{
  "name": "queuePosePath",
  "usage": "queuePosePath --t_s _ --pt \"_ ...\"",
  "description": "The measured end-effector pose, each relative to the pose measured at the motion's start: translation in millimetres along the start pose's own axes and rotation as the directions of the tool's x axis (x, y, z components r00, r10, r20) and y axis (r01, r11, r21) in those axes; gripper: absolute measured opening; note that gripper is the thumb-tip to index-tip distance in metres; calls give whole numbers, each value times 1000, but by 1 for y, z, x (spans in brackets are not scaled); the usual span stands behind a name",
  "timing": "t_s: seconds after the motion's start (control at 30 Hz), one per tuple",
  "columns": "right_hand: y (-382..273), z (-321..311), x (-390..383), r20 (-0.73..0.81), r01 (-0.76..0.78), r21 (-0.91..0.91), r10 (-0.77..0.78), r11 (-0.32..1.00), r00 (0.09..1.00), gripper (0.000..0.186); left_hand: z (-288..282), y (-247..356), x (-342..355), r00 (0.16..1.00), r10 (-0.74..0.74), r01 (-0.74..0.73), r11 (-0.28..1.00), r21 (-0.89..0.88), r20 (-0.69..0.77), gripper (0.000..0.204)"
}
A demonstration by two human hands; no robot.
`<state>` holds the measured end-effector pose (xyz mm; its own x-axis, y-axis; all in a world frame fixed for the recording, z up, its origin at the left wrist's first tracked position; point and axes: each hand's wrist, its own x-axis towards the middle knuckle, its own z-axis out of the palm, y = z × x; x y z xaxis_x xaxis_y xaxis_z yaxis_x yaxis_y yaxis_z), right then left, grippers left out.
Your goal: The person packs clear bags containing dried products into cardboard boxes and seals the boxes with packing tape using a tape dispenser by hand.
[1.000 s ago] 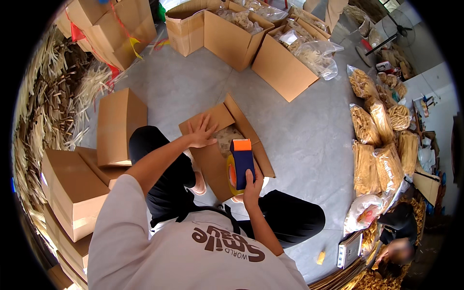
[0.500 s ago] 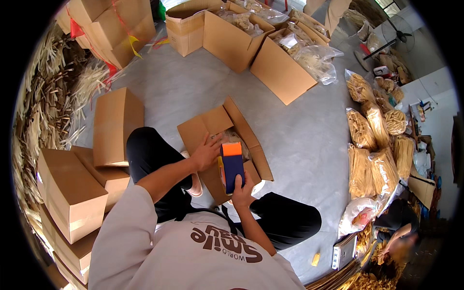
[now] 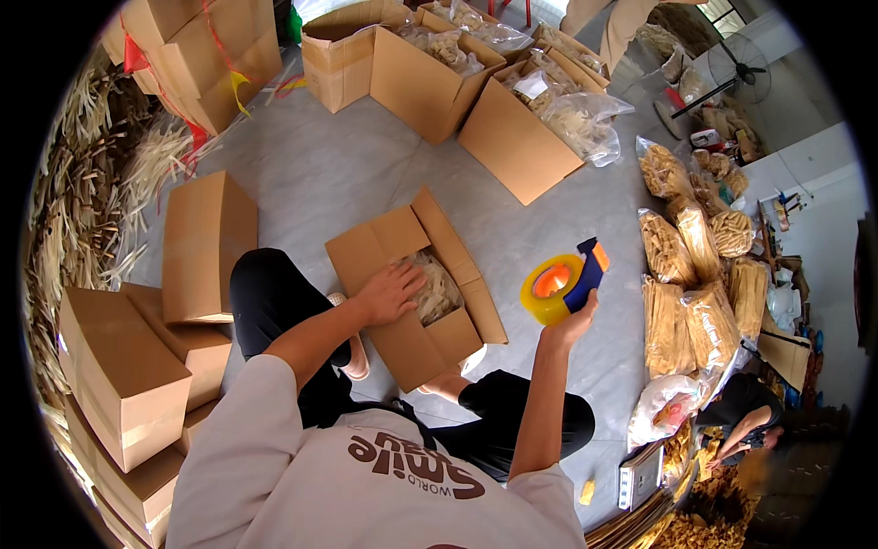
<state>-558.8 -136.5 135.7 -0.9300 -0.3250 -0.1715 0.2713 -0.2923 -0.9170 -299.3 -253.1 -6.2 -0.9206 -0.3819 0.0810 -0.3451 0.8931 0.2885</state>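
Note:
Between my knees a cardboard box [image 3: 369,251] sits on the floor with its flaps partly folded. Through the gap in its top shows pale material in clear plastic [image 3: 438,295]. Flat on the near-left flap lies my left hand [image 3: 388,295], fingers stretched out to the gap's edge and gripping nothing. Off to the right of the box, my right hand [image 3: 574,322] holds a tape dispenser [image 3: 586,276] up in the air. It is dark blue and orange and carries a large yellow roll of tape. The right hand's fingers are partly hidden behind the dispenser.
Closed cartons [image 3: 128,375] stand stacked at my left. Ahead, open cartons [image 3: 517,137] hold bagged goods. Along the right lie clear bags of yellowish sticks [image 3: 675,325] and a scale [image 3: 640,478]. Another person [image 3: 745,412] works at the far lower right. A fan [image 3: 741,71] stands far right.
My right hand has swung the tape dispenser from above the box out to the right, turning it so the yellow roll shows. My left hand stays on the box, now flatter on the flap.

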Motion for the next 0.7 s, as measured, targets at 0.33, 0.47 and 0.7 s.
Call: queuePosePath --t_s 0.33,0.47,0.7 --pt "58 -32 10 141 -206 71 194 976 971 38 -10 0 -11 995 75 -74 997 -14 62 54" --pt "54 -11 7 190 -303 64 286 951 939 37 -3 -2 -11 997 66 -67 998 -23 -27 50" --pt "116 -10 -61 288 -178 -311 272 933 918 35 5 -1 -16 997 -68 68 998 12 -39 50"
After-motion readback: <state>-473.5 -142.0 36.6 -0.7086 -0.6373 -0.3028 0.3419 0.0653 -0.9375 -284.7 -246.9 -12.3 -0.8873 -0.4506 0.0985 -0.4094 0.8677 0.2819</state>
